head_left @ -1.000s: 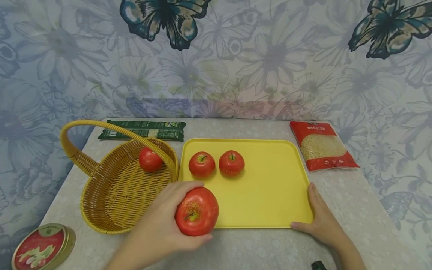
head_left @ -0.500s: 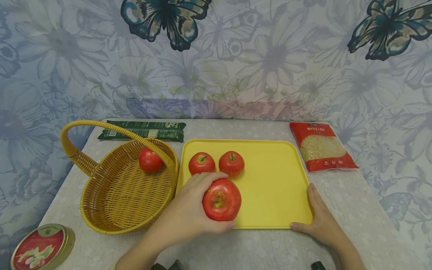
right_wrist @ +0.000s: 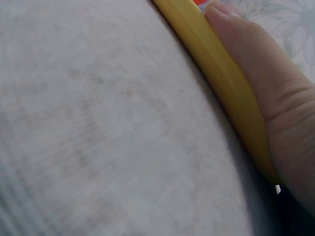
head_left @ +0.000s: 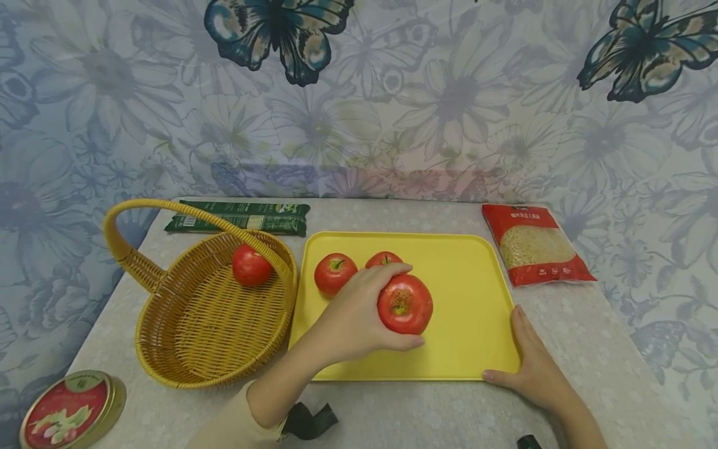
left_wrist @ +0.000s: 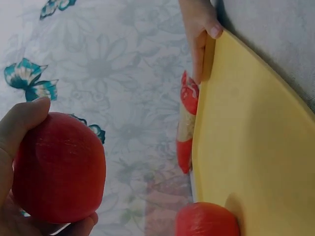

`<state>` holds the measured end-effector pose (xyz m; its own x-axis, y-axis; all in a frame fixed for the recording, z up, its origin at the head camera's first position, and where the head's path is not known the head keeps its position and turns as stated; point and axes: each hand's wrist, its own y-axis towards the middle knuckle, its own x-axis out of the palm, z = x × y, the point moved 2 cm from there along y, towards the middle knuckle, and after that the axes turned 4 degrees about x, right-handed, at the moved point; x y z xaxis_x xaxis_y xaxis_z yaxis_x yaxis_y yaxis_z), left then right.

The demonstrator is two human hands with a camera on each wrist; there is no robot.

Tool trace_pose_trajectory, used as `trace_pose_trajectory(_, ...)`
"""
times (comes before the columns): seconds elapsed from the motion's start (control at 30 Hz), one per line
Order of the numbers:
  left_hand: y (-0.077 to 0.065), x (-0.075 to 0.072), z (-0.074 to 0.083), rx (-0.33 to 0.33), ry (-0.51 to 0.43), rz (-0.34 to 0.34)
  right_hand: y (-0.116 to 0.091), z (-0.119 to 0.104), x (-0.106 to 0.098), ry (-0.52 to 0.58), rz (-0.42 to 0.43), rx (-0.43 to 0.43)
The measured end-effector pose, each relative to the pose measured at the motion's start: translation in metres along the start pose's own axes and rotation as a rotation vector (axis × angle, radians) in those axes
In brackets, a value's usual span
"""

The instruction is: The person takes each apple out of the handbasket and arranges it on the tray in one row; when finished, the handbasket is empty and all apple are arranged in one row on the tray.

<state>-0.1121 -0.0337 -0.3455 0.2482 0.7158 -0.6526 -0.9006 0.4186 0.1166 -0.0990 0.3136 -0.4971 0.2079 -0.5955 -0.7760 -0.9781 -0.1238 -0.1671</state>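
Observation:
My left hand (head_left: pixel 359 312) grips a red apple (head_left: pixel 406 304) above the yellow tray (head_left: pixel 471 337), fingers on its far side and thumb on its near side. In the left wrist view this apple (left_wrist: pixel 61 169) hangs apart from the tray. Two other red apples stand on the tray: the left one (head_left: pixel 332 273) shows mostly, while the right one (head_left: pixel 384 258) is partly hidden behind my left hand. My right hand (head_left: pixel 535 368) rests at the tray's front right corner, fingers straight along the right side and thumb on the front rim.
Left of the tray stands a yellow wicker basket (head_left: pixel 196 337) with a tall handle and one red apple (head_left: pixel 250 266). Behind it lies a green packet (head_left: pixel 247 217). A red bag (head_left: pixel 533 243) lies at the back right, and a round tin (head_left: pixel 70 408) at the front left.
My left hand has carried its apple rightward and away from me, from near the basket to above the tray's middle, covering part of the right tray apple. The right hand stays at the corner.

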Motion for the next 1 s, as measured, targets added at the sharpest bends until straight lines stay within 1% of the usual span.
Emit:
trace_pose_trajectory(0.13, 0.020, 0.008, -0.001, 0.028, 0.056, -0.022, 0.000, -0.001, 0.000, 0.004, -0.005, 0.012)
trace_pose_trajectory(0.23, 0.035, 0.013, -0.002, 0.033, 0.075, -0.037, 0.000, -0.001, 0.000, 0.005, -0.005, 0.016)
trace_pose_trajectory(0.43, 0.061, 0.021, -0.006, 0.053, 0.095, -0.017, -0.001, 0.004, 0.001, 0.018, 0.013, -0.019)
trace_pose_trajectory(0.53, 0.071, 0.024, -0.008, 0.040, 0.099, -0.027, -0.001, 0.004, 0.001, 0.023, 0.021, -0.033)
trace_pose_trajectory(0.67, 0.084, 0.027, -0.010, 0.038, 0.118, -0.057, 0.000, 0.003, 0.000, 0.019, 0.017, -0.025)
trace_pose_trajectory(0.9, 0.105, 0.036, -0.016, 0.092, 0.265, -0.088, 0.001, 0.002, 0.000, 0.016, 0.012, -0.018)
trace_pose_trajectory(1.0, 0.113, 0.041, -0.021, 0.095, 0.265, -0.116, 0.000, 0.003, 0.001, 0.014, 0.016, -0.026)
